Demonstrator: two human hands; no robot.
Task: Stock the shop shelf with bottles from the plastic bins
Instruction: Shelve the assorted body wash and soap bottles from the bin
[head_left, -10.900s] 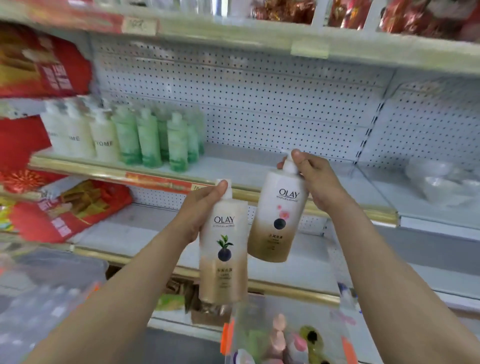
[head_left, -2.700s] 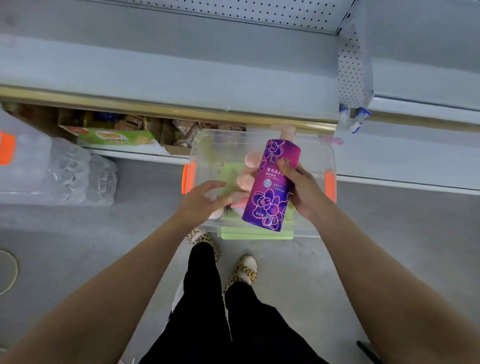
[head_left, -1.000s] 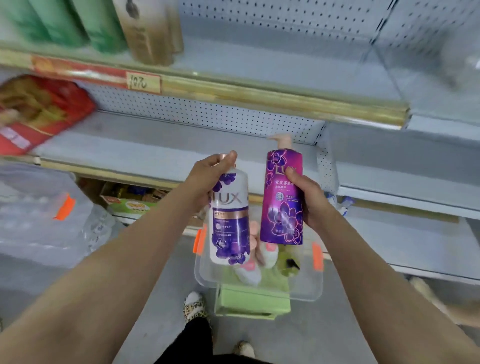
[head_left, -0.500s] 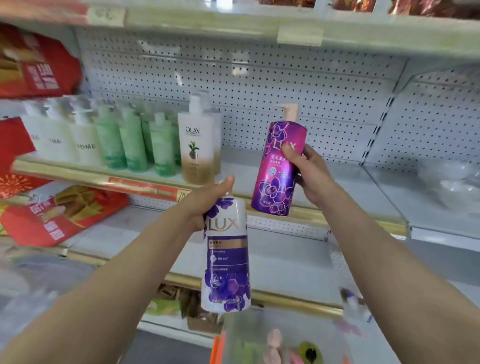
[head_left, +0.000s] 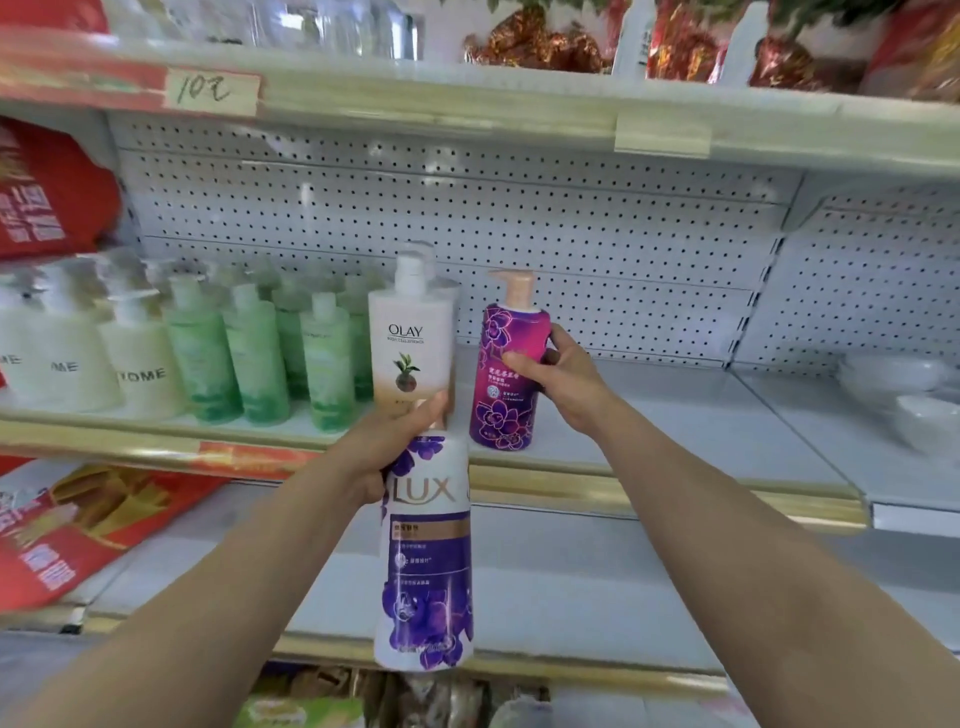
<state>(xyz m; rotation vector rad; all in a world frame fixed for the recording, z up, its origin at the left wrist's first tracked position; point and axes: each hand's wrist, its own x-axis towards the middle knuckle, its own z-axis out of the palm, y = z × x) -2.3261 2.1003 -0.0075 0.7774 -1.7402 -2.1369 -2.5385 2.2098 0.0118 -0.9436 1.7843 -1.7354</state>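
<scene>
At the far left of the middle shelf (head_left: 649, 415) stand white pump bottles (head_left: 137, 364) with letters on them, and next to them a group of green bottles (head_left: 254, 358), all upright, a little blurred. To the right of the green ones stands a cream Olay bottle (head_left: 410, 348), upright, its pump on top. In front of it and lower, the left hand (head_left: 384, 457) is closed around the neck of a white and purple Lux bottle (head_left: 428, 561); the thumb lies over the top, so the pump is hidden. This bottle hangs in the air before the shelf edge, its long axis almost vertical, cap end up, base down, label facing the camera. Just to the right of the Olay bottle is a magenta Lux bottle (head_left: 506, 379) with flower drawings. The right hand (head_left: 561, 379) grips it around the upper body, fingers (head_left: 519, 358) across the front. It is upright, a little tilted, its pink pump pointing up, and its base is at the shelf surface near the front edge; whether it fully rests there I cannot tell. The two Lux bottles are near each other, not touching. Farther right the shelf is bare, and at the far right are some white bowls (head_left: 914, 395), blurred.
</scene>
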